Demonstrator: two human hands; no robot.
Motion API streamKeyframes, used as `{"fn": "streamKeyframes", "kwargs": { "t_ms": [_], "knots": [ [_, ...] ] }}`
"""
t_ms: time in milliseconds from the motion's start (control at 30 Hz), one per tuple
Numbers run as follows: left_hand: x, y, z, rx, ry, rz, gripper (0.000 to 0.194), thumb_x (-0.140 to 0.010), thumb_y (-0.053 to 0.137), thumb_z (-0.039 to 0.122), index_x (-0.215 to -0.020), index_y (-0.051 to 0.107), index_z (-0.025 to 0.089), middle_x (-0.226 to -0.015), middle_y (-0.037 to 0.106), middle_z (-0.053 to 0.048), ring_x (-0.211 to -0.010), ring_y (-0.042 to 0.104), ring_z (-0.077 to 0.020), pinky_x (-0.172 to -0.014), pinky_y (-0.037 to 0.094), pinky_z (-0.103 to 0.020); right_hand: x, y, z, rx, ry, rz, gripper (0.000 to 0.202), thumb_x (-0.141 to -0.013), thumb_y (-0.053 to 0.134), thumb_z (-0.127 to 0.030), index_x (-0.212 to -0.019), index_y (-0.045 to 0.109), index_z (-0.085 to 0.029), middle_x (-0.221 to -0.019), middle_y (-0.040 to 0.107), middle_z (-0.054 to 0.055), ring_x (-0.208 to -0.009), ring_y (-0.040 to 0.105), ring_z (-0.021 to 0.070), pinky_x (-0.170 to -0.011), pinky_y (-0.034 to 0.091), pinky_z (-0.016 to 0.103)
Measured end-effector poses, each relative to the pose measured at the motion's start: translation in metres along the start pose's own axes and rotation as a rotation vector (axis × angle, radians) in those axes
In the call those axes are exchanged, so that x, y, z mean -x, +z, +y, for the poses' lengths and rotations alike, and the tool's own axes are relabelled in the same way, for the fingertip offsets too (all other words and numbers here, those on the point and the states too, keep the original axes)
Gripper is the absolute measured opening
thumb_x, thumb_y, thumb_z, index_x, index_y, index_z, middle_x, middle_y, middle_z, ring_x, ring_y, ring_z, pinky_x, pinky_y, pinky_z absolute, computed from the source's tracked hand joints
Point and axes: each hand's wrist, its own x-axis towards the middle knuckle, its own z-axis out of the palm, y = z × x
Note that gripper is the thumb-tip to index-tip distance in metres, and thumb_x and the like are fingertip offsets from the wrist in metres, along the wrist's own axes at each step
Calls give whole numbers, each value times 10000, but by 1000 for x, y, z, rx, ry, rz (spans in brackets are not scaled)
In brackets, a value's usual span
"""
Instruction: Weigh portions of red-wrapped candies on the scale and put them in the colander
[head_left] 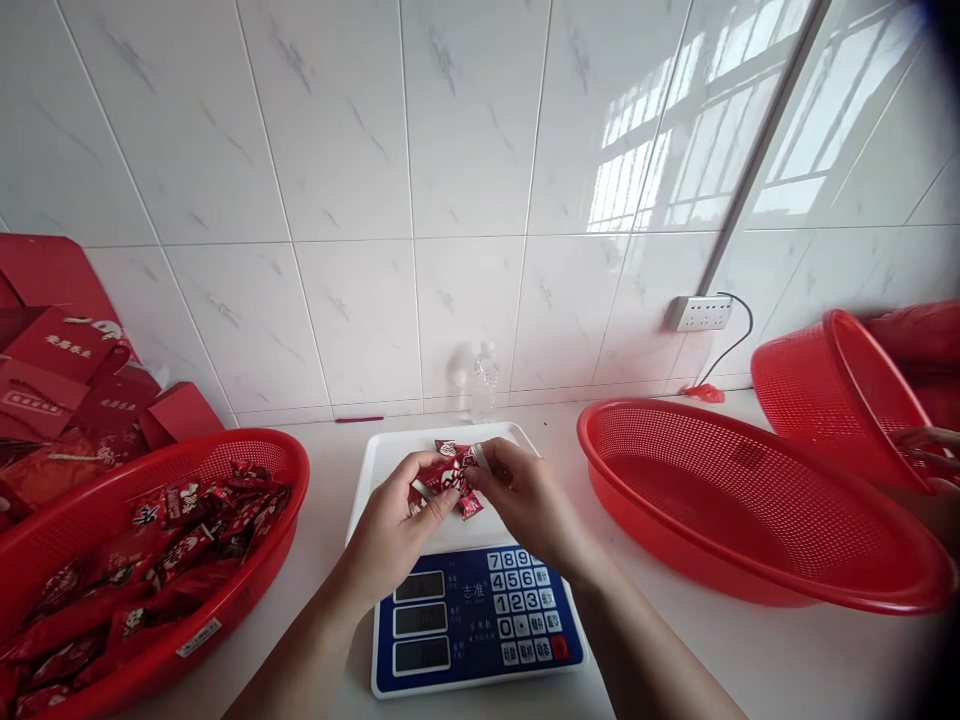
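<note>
Above the white pan of a digital weighing scale (480,630), my left hand (409,500) and my right hand (525,490) hold a small red snack packet (454,474) between them. Fingers and thumbs of both hands are closed on its two ends. Red packets (471,505) show beneath the hands on the pan, partly hidden by them. At the left, a red plastic basket (296,480) contains many similar red packets (180,505). The scale's blue panel has three displays and number keys, nearest my forearms.
A large red basket (600,480) stands right of the scale, with another tilted red basket (795,370) behind it and another person's hand (930,440) at its rim. A clear bottle (486,380) stands by the wall. Red gift boxes (60,340) are piled far left.
</note>
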Motion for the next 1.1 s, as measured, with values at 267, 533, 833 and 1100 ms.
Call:
{"fn": "streamKeyframes", "kwargs": {
  "t_ms": [267,533,833,1100],
  "knots": [
    [-2,0,-3,253,-162,-17,348,-739,691,429,-1000,631,208,-727,606,-4,-523,517,-91,-452,415,-183,-3,-8,3,-214,30,-115,261,-835,581,-430,-749,515,-193,-643,556,-22,-587,526,109,-555,413,262],
    [-11,-3,-2,757,-218,194,422,-689,621,112,-1088,595,247,-1087,667,-36,-867,661,-179,-669,533,-277,-3,-16,-4,-400,58,-242,326,-768,638,-510,-758,548,-197,-698,558,-8,-624,504,120,-601,436,275],
    [-1,4,-6,653,-46,15,456,-839,619,312,-1282,514,323,-1316,576,-58,-1284,449,-202,-1024,379,-327,0,19,2,-392,0,-387,266,-805,637,-430,-731,571,-184,-705,536,-30,-657,503,105,-646,441,263],
    [1,9,-8,477,-124,-252,498,-766,701,335,-1246,574,293,-1293,559,-98,-1075,583,-262,-781,545,-360,0,17,3,-328,20,-142,158,-780,637,-350,-775,604,-196,-768,633,-1,-691,601,131,-652,503,290]
  ]
}}
